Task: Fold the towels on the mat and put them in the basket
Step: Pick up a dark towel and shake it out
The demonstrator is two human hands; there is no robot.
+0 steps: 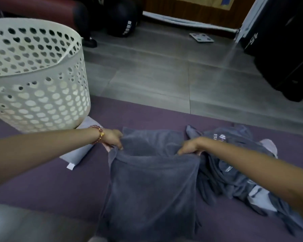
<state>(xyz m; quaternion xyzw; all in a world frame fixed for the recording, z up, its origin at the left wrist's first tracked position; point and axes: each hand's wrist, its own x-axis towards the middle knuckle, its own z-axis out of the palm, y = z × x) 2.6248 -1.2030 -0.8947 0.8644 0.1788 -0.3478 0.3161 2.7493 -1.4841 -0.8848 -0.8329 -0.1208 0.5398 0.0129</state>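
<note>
Now gripping the grey towel (152, 186) on the purple mat (51, 180) with left hand (113, 139) and right hand (191, 145); fingers curled round its folded edge; white basket (38, 95) nearby.

Towel (152, 180): six o'clock
Left hand (113, 138): grips eleven o'clock corner
Right hand (189, 145): grips one o'clock corner
Basket (42, 95): ten o'clock
</note>
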